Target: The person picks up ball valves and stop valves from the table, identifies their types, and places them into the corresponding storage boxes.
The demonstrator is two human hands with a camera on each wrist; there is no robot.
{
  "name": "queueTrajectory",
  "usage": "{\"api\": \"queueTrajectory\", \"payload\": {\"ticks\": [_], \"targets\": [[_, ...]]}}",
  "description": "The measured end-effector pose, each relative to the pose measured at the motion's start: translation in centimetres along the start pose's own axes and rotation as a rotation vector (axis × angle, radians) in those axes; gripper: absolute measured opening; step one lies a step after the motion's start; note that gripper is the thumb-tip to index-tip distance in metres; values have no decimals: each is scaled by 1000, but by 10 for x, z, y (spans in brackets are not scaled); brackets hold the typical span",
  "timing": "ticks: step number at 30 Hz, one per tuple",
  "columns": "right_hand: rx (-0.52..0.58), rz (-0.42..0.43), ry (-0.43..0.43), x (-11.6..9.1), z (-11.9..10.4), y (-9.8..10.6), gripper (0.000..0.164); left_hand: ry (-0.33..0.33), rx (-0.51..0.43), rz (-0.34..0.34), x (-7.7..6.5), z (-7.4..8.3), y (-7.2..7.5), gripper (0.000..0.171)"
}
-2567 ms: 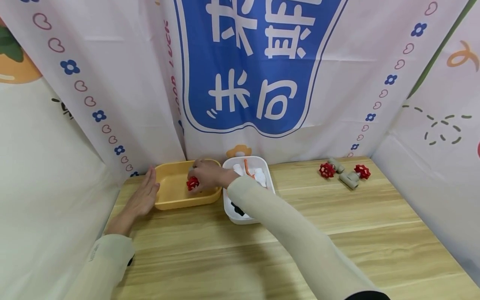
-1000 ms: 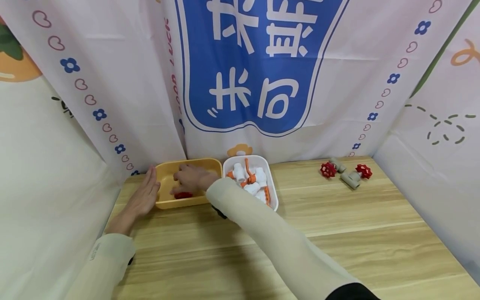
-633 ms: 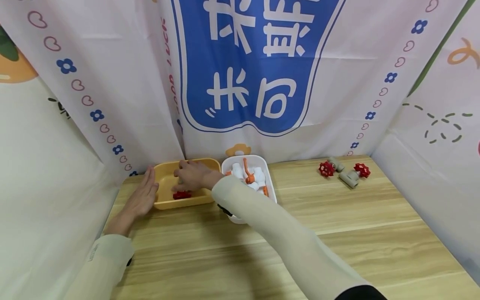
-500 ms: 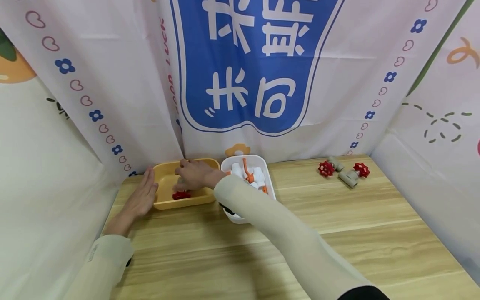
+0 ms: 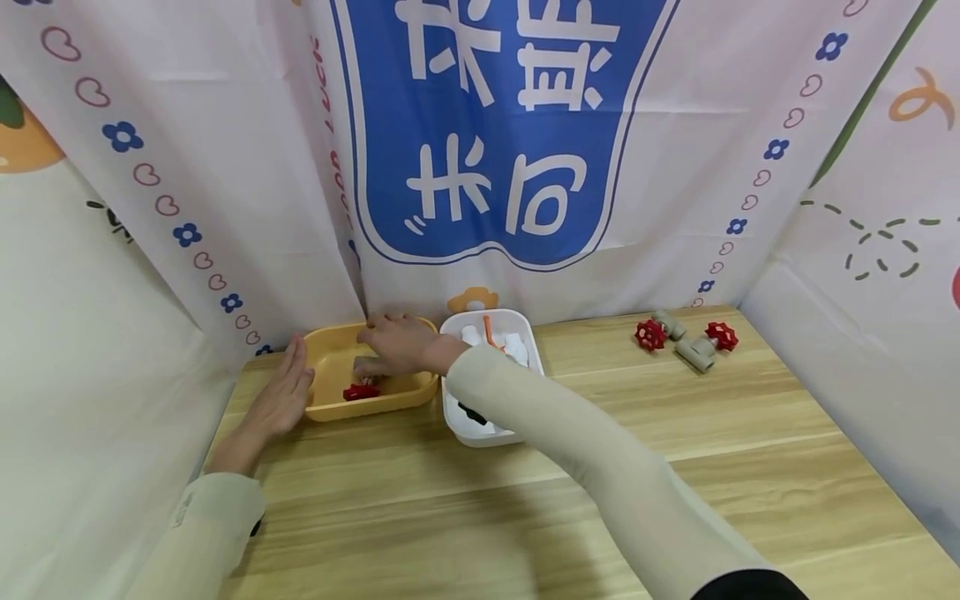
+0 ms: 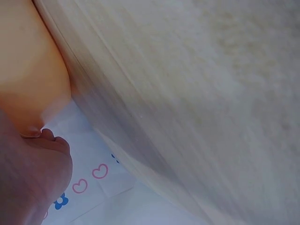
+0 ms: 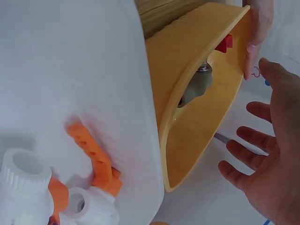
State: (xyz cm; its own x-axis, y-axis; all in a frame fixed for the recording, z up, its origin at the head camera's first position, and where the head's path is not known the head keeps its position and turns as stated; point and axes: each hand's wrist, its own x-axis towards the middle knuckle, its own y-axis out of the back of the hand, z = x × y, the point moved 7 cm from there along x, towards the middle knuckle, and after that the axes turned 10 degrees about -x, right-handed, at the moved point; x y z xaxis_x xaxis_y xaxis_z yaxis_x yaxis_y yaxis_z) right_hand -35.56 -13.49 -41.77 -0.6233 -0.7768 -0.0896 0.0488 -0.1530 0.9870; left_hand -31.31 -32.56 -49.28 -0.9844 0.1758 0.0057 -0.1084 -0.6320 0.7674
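Note:
A yellow tray [image 5: 322, 412] stands at the back left of the table. Inside it lies a grey pipe valve [image 7: 199, 86] with a red handwheel [image 5: 361, 392]. My right hand [image 5: 405, 343] is over the tray, and in the right wrist view its fingers are spread apart, holding nothing. My left hand [image 5: 273, 404] rests with straight fingers against the tray's left end; in the left wrist view that hand [image 6: 33, 173] is beside the tray's yellow wall [image 6: 33, 65]. In the head view my right hand covers part of the valve.
A white bin [image 5: 480, 439] of white valves with orange handles [image 7: 101, 161] stands right of the yellow tray, partly under my right sleeve. Two grey valves with red handwheels [image 5: 649, 335] lie at the table's back right. A printed cloth [image 5: 480, 167] hangs behind the table.
Earlier my right hand held the red-wheeled valve over the yellow tray. It has let go, the valve lies in the tray, and the hand has shifted slightly right. My left hand stays put.

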Motion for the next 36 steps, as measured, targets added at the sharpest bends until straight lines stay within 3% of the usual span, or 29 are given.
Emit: {"api": "queueTrajectory", "payload": {"ticks": [16,36], "targets": [[-69,61,40,-31,15,11,67,19,-2,0,-2,-2,1,65],[-32,104,72,-78,36,12,71,15,6,-8,0,-1,-2,65]]}}
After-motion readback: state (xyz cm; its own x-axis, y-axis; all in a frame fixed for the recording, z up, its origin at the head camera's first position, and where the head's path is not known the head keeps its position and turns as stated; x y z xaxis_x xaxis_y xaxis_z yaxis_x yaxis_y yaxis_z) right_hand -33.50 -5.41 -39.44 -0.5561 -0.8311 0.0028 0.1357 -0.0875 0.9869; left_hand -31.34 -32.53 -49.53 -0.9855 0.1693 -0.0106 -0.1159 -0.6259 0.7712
